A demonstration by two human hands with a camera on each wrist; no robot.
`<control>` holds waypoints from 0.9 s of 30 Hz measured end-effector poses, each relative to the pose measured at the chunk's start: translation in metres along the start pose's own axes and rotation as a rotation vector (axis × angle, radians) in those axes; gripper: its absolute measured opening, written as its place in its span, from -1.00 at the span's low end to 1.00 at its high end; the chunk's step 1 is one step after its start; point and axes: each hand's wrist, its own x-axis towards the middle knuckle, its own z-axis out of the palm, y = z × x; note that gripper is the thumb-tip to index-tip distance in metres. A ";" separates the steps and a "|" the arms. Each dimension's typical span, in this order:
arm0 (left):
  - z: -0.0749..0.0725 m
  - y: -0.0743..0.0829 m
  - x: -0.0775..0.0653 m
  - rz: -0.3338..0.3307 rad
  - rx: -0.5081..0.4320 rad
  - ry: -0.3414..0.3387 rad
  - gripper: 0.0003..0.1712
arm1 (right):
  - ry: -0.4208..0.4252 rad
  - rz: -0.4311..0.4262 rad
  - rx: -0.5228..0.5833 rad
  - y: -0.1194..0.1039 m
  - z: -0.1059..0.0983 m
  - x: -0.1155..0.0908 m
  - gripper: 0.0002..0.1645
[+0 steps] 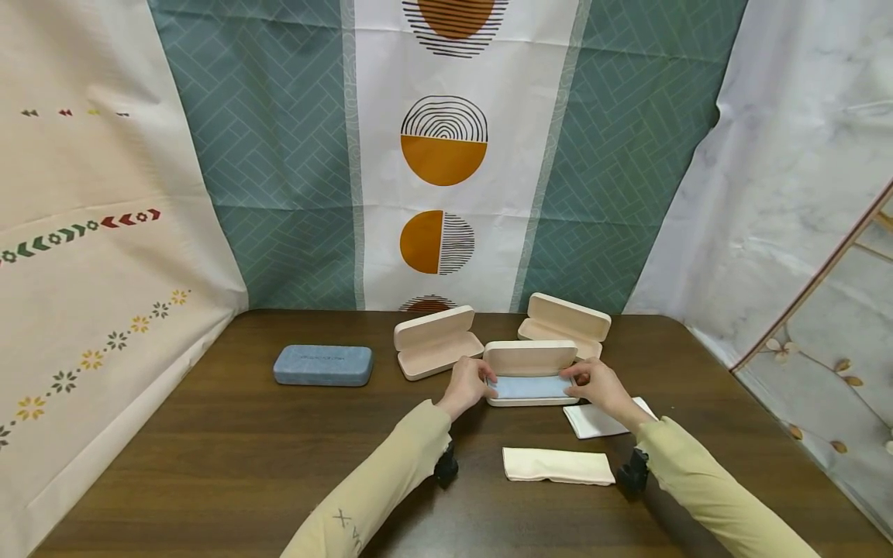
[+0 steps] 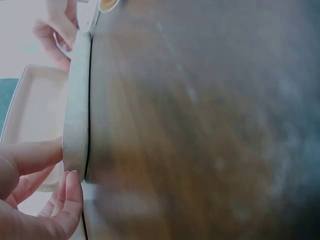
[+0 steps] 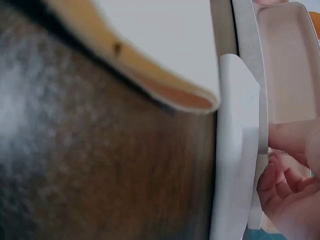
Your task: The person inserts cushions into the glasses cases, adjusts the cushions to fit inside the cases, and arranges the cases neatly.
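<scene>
A cream glasses case point(image 1: 530, 358) stands with its lid raised, a light blue folded cloth point(image 1: 532, 387) lying flat in its base. At the left end, my left hand point(image 1: 466, 385) pinches the case, thumb over the rim by the cloth, other fingers outside. My right hand point(image 1: 600, 385) holds the right end in the same way. In the left wrist view the left fingertips point(image 2: 74, 187) touch the case's outer corner. The right wrist view shows the right thumb point(image 3: 290, 136) over the rim. The cloth is hidden in both wrist views.
Two more open cream cases point(image 1: 436, 341) stand behind, one at the left, another case point(image 1: 563, 319) at the right. A closed blue glasses case point(image 1: 323, 366) lies farther left. Nearer me are a white cloth point(image 1: 593, 421), partly under my right wrist, and a folded cream cloth point(image 1: 558, 466).
</scene>
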 end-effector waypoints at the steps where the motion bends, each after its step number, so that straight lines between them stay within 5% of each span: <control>1: -0.001 0.000 0.000 -0.005 -0.003 0.000 -0.80 | 0.002 0.008 -0.006 0.000 0.000 0.000 -0.74; 8: -0.006 -0.005 -0.002 -0.047 -0.084 -0.024 -0.81 | -0.032 0.053 0.018 0.002 0.000 -0.001 -0.74; 13: -0.015 -0.009 -0.003 -0.052 -0.199 0.009 -0.83 | 0.037 0.054 0.128 0.004 -0.003 -0.004 -0.74; 21: -0.020 0.000 -0.002 -0.096 -0.404 0.207 -0.64 | 0.264 0.099 0.433 0.000 -0.004 -0.006 -0.53; 27: -0.006 0.008 -0.003 -0.072 -0.489 0.353 -0.56 | 0.292 0.207 0.630 -0.012 0.005 -0.006 -0.27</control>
